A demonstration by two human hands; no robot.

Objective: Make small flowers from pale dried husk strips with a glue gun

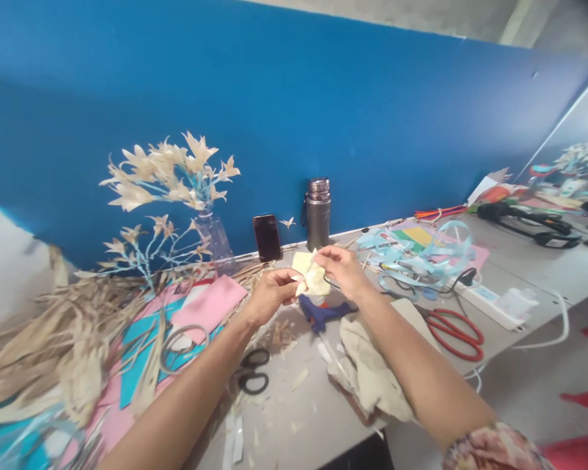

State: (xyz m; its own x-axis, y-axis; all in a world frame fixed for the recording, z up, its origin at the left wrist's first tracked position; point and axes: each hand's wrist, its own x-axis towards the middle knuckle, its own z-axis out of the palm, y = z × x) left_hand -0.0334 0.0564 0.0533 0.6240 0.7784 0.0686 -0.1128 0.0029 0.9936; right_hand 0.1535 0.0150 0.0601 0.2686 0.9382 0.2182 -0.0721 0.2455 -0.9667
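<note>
Both my hands meet over the table in front of a blue wall. My left hand (270,295) is closed in a pinch on a small cream flower (302,286) with pointed petals. From the other side my right hand (342,269) pinches at the same flower's upper edge, its fingertips together. A pale yellow piece (318,285) shows just behind the flower; whether a hand touches it I cannot tell. Below the hands lies a blue glue gun (323,314). Black-handled scissors (255,372) rest near my left forearm.
Dried husks (34,333) and pink sheets (210,307) cover the left. A plastic vase (215,238) holds finished flowers (176,173). Behind stand a phone (267,238) and a flask (318,215). On the right are red-handled scissors (458,334), a beige cloth (372,365) and a power strip (492,307).
</note>
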